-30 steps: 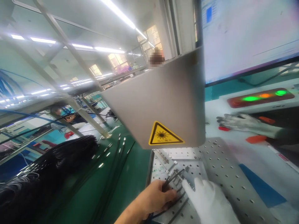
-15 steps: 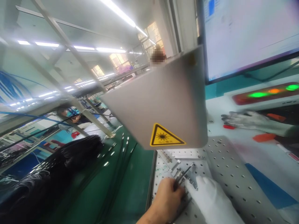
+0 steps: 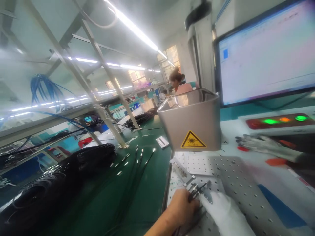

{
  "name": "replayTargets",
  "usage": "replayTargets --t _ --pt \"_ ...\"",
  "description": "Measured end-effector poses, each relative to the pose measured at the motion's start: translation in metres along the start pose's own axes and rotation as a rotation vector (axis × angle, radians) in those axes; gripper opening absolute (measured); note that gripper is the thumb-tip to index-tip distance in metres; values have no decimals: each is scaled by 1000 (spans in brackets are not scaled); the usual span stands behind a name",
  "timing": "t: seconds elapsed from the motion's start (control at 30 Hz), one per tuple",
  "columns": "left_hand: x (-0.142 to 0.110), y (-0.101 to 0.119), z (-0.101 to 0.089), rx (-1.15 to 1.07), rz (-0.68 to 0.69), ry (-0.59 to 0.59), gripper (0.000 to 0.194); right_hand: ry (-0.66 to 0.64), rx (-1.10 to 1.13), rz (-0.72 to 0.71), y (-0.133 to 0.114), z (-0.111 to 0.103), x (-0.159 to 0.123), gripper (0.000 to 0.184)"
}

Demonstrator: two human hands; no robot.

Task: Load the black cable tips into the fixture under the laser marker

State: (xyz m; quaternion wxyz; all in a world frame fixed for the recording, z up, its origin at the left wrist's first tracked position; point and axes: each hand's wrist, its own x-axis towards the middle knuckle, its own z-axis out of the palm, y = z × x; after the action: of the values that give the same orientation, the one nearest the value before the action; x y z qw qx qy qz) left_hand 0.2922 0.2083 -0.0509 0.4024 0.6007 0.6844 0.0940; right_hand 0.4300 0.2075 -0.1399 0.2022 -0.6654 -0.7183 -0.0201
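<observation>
My left hand point(image 3: 182, 206), bare, is closed around several thin black cables point(image 3: 194, 194) with metal connector ends. The cable ends lie over a small metal fixture point(image 3: 183, 172) on a perforated metal plate point(image 3: 246, 186). Close beside it, my right hand point(image 3: 225, 209) wears a white glove and its fingers are bent down at the fixture, by the connectors. What lies under the gloved fingertips is hidden. Just above the plate hangs a grey metal cover point(image 3: 197, 121) with a yellow laser warning sticker point(image 3: 193, 140).
Coiled black cables point(image 3: 93, 160) lie on the green bench point(image 3: 142, 200) at left, with loose cable ends point(image 3: 140, 154) nearby. On the right are a monitor point(image 3: 265, 55), a lit button panel point(image 3: 280, 121), a spare glove point(image 3: 261, 144) and a blue sheet point(image 3: 283, 206). People point(image 3: 183, 87) sit farther back.
The view has shifted, so the cover appears smaller and its open top shows. Both hands stay at the fixture, the left still gripping the cables.
</observation>
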Motion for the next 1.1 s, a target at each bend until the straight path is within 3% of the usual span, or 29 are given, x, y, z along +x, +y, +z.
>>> replayTargets --t 0.07,0.13,0.2,0.3,0.37,0.47,0.57,0.77,0.9,1.0,1.1 --pt "-3 -2 -7 61 61 112 30 7 0 23 0 2 0 32" --pt "-6 -6 -15 -38 109 182 25 3 20 29 0 3 0 33" --pt "-9 -11 -21 -299 88 118 28 -3 39 1 1 4 0 32" --pt "-15 -15 -28 -537 -4 -15 63 5 30 1 2 4 -1 33" --pt "-18 -16 -30 -465 1 -3 58 24 7 39 1 5 -2 34" --pt "-20 -18 -31 -180 64 83 37 31 -25 60 -1 6 -3 35" --pt "-23 -18 -32 69 54 121 36 -5 -49 83 -3 5 -4 38" --pt "-27 -13 -38 200 -35 78 34 -84 -26 130 -1 2 -4 39" --pt "-28 -7 -39 261 -60 64 33 -58 -56 -83 10 -1 -6 26" --pt "-26 -5 -39 270 -73 49 32 -54 -80 -264 15 -4 -6 51" --pt "-24 -5 -39 239 -77 13 30 -87 -134 -266 12 -9 -2 49"
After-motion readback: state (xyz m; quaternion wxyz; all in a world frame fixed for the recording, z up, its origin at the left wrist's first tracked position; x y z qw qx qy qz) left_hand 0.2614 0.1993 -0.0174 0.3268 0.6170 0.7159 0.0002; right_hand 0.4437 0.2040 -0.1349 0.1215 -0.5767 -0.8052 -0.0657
